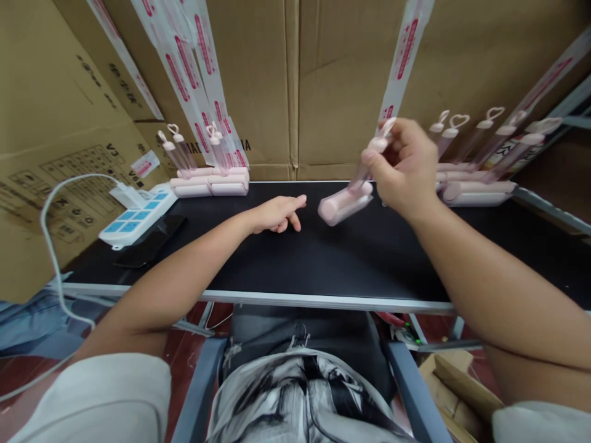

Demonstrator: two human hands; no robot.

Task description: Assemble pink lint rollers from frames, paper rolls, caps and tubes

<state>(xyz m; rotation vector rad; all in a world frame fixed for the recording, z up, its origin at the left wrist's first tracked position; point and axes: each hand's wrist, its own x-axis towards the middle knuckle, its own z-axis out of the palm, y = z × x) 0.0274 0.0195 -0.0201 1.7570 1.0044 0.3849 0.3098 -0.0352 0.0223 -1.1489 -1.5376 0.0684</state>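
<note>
Pale pink roller tool [342, 206], slightly blurred: cylindrical head, translucent stem, looped cap. Leans over middle of black tabletop [286, 271], contact unclear; gripped near the cap by right hand [407, 165]. Left hand [277, 214] nearby, part-open. Similar tools [229, 183] to both sides.

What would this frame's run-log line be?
right hand: holds pink roller by handle | left hand: empty, over black tabletop | both sides: other pink rollers

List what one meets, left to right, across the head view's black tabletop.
White power strip, left cluster of pink tools, left hand, held pink tool, right hand, right cluster of pink tools.
</note>
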